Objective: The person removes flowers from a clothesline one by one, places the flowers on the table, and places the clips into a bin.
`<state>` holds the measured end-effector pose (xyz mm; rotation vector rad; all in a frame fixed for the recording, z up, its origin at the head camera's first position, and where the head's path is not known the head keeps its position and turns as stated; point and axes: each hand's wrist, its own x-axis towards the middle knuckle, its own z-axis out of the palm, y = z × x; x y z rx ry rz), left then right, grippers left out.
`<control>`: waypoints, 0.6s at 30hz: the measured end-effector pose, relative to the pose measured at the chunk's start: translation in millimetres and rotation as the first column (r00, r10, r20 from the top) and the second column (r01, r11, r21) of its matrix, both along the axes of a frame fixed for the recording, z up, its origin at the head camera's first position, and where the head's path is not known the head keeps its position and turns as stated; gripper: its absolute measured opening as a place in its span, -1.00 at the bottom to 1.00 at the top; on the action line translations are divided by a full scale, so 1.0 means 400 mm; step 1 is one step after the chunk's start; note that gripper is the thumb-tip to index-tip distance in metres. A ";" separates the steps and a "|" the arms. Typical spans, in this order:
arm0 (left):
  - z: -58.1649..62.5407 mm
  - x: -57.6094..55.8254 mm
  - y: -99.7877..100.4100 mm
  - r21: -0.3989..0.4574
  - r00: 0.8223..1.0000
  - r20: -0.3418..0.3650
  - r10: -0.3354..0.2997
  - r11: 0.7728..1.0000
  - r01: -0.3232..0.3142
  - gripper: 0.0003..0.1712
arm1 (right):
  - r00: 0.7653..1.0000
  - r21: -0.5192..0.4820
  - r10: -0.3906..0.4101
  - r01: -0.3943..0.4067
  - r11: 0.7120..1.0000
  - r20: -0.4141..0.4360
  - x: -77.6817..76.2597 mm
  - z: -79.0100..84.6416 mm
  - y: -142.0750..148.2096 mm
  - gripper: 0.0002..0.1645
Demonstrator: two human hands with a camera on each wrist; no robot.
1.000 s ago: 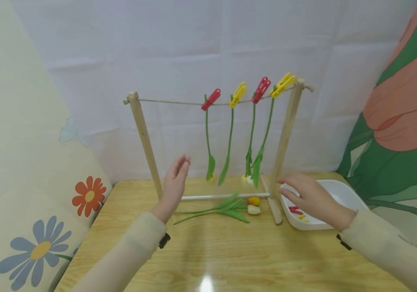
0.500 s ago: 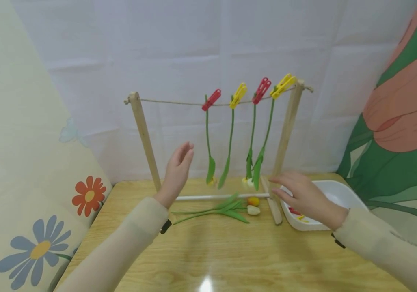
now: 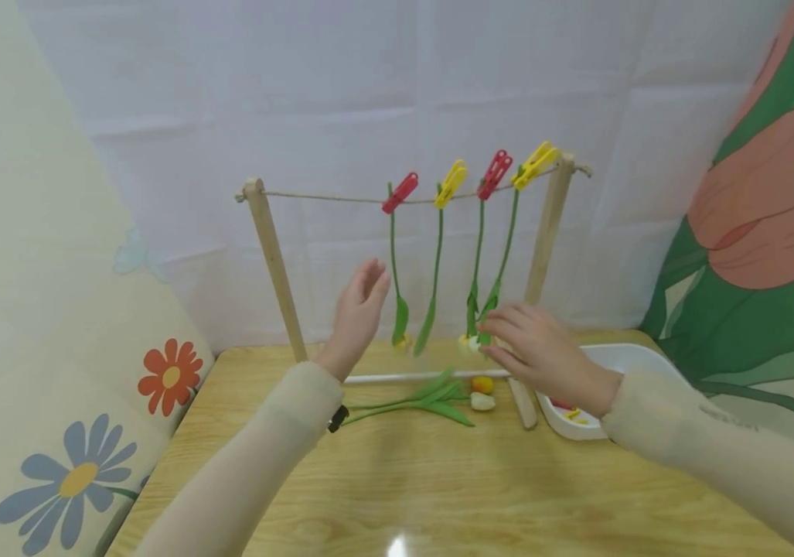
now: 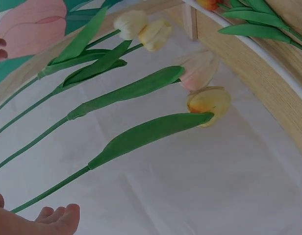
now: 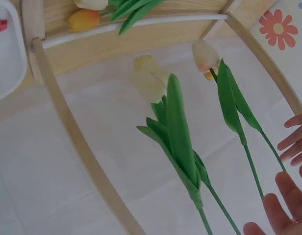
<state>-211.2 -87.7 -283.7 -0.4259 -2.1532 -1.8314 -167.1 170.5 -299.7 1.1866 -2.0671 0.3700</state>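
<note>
Several artificial tulips hang upside down from a twine line [image 3: 330,196], each stem clipped by a plastic clothespin, red [image 3: 400,193] or yellow [image 3: 451,184] in turn. My left hand [image 3: 358,313] is raised beside the leftmost stem, fingers loosely bent and holding nothing. In the left wrist view its fingertips lie near the stem of a yellow tulip [image 4: 210,104]. My right hand [image 3: 543,352] hovers at the right post, its fingertips overlapping the rightmost tulip's leaf in the head view; its fingers are extended. The right wrist view shows pale blooms [image 5: 150,78] hanging beyond that hand.
Wooden posts [image 3: 274,267] and a white bar [image 3: 383,378] form the rack. Lying on the table before it are an orange tulip [image 3: 482,385] and a white tulip [image 3: 483,401]. A white tray [image 3: 629,354] at the right holds red and yellow clothespins [image 3: 575,416].
My right hand has moved left from over the tray to the hanging tulips. The left hand has risen and shifted right toward the leftmost stem. The clipped flowers stay where they were.
</note>
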 end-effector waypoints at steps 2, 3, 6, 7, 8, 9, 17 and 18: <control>0.004 -0.005 0.008 -0.006 1.000 -0.008 -0.003 1.000 0.003 -0.41 | 0.999 -0.009 0.013 -0.013 1.000 -0.038 -0.005 0.012 -0.012 -0.31; 0.007 -0.006 0.011 -0.007 1.000 -0.013 -0.006 1.000 0.006 -0.41 | 0.998 -0.013 0.016 -0.017 1.000 -0.056 -0.007 0.018 -0.017 -0.31; 0.016 -0.012 0.024 -0.008 1.000 -0.024 -0.006 1.000 0.006 -0.39 | 0.995 -0.020 0.018 -0.020 1.000 -0.097 -0.017 0.037 -0.026 -0.29; 0.020 -0.013 0.027 -0.007 1.000 -0.022 -0.005 1.000 0.005 -0.39 | 0.994 -0.021 0.020 -0.022 1.000 -0.109 -0.019 0.044 -0.028 -0.29; 0.025 -0.014 0.031 -0.006 1.000 -0.025 -0.004 1.000 0.004 -0.38 | 0.993 -0.023 0.021 -0.024 0.999 -0.120 -0.022 0.050 -0.030 -0.29; 0.028 -0.016 0.035 -0.003 1.000 -0.028 0.000 1.000 0.000 -0.39 | 0.992 -0.025 0.025 -0.028 0.999 -0.127 -0.024 0.056 -0.031 -0.29; 0.046 -0.039 0.059 0.064 0.999 -0.049 0.017 0.998 -0.014 -0.45 | 0.981 -0.006 0.033 -0.035 0.999 -0.193 -0.047 0.099 -0.041 -0.31; 0.048 -0.042 0.061 0.072 0.998 -0.051 0.024 0.997 -0.020 -0.46 | 0.978 0.006 0.034 -0.034 0.999 -0.208 -0.052 0.108 -0.044 -0.37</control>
